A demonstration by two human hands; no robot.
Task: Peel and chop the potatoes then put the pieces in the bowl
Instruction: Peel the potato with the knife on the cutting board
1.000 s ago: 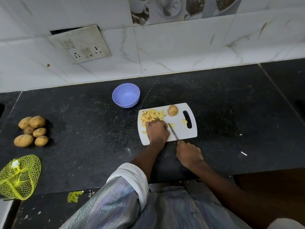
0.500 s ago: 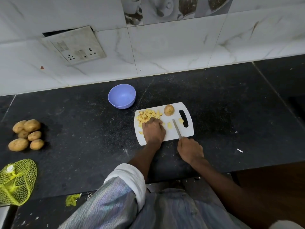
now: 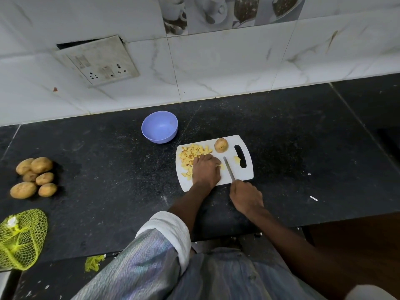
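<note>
A white cutting board (image 3: 238, 176) lies on the black counter. On its left part sits a pile of yellow potato pieces (image 3: 191, 153). My left hand (image 3: 205, 169) rests curled over the pile's near side, and what its fingers cover is hidden. A potato piece with skin (image 3: 221, 145) stands at the board's far edge. My right hand (image 3: 245, 197) grips a knife (image 3: 229, 168) whose blade lies across the board, right of my left hand. One loose piece (image 3: 237, 159) lies by the board's handle slot. The empty purple bowl (image 3: 159, 127) stands beyond the board's left corner.
Several whole potatoes (image 3: 34, 177) lie at the counter's left. A yellow net bag (image 3: 20, 238) sits at the near left edge. A tiled wall with a socket panel (image 3: 97, 60) closes the back. Small white scraps (image 3: 313, 198) lie on the counter to the right.
The knife blade has shifted right, away from my left hand, and now lies free on the board. My left hand has stayed over the pieces. The camera view has drifted slightly.
</note>
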